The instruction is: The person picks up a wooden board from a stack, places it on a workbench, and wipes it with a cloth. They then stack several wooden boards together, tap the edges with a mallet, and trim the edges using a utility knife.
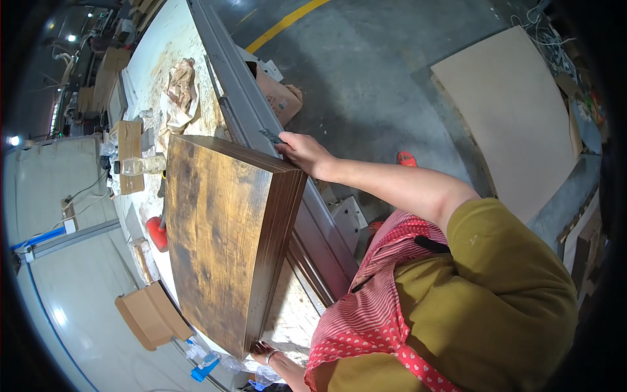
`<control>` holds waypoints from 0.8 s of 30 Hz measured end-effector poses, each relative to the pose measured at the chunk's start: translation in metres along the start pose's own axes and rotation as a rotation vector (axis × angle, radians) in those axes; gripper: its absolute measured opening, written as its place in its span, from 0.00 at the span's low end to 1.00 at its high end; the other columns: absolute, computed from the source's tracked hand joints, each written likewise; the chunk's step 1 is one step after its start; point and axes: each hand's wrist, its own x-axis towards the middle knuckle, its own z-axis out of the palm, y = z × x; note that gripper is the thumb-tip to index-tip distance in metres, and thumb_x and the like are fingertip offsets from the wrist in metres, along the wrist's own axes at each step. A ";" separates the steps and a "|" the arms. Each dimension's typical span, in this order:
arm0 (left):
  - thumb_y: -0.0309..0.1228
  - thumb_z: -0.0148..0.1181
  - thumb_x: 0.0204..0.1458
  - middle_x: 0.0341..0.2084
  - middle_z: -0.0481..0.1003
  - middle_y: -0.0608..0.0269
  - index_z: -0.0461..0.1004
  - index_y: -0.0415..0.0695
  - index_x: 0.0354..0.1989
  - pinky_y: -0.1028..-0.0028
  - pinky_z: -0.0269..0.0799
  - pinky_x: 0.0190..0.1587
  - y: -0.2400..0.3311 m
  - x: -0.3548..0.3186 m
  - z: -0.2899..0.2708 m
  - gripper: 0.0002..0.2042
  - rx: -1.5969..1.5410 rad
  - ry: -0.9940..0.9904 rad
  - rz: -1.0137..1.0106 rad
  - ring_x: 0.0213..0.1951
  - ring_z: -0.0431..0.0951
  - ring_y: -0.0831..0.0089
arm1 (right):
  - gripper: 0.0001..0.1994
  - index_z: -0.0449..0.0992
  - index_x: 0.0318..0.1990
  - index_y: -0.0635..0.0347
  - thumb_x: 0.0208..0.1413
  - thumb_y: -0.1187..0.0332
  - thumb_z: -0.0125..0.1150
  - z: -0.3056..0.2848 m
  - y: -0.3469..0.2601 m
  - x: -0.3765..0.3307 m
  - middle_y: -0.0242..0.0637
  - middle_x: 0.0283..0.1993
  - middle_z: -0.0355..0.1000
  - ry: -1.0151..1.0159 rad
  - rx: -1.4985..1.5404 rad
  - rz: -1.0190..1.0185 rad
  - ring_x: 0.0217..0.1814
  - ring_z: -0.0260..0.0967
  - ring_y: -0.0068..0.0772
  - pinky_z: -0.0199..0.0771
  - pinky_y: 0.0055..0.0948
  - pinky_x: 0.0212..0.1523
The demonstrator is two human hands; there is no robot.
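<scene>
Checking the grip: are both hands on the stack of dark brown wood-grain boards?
Yes, the right hand grips one corner of the stack of dark brown wood-grain boards, and the left hand holds the opposite end.

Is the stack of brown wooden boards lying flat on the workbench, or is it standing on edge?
Flat. The stack of boards lies with its broad grained face up on the workbench; the right hand and left hand grip its opposite ends.

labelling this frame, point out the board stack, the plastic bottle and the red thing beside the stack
board stack (215,242), head view, top face
plastic bottle (140,165), head view, its body
red thing (157,233), head view, visible side
</scene>
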 end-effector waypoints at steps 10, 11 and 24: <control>0.30 0.51 0.47 0.38 0.75 0.51 0.72 0.34 0.38 0.61 0.70 0.52 -0.006 0.099 -0.053 0.13 -0.061 -0.372 0.054 0.43 0.75 0.59 | 0.09 0.64 0.31 0.63 0.58 0.66 0.48 -0.003 -0.021 -0.002 0.50 0.31 0.68 0.015 -0.199 -0.163 0.38 0.65 0.56 0.62 0.47 0.36; 0.27 0.49 0.44 0.37 0.75 0.52 0.72 0.35 0.39 0.62 0.70 0.51 -0.009 0.106 -0.057 0.14 -0.081 -0.280 0.020 0.42 0.75 0.60 | 0.09 0.64 0.31 0.63 0.58 0.66 0.48 -0.001 -0.021 -0.003 0.50 0.31 0.68 0.011 -0.197 -0.163 0.38 0.65 0.56 0.62 0.47 0.36; 0.27 0.46 0.53 0.45 0.72 0.54 0.70 0.37 0.45 0.60 0.72 0.52 -0.002 0.008 0.012 0.13 -0.079 -0.158 -0.048 0.47 0.73 0.60 | 0.08 0.62 0.29 0.65 0.57 0.71 0.48 -0.014 -0.026 -0.006 0.50 0.30 0.67 -0.004 -0.288 -0.307 0.36 0.66 0.54 0.63 0.46 0.35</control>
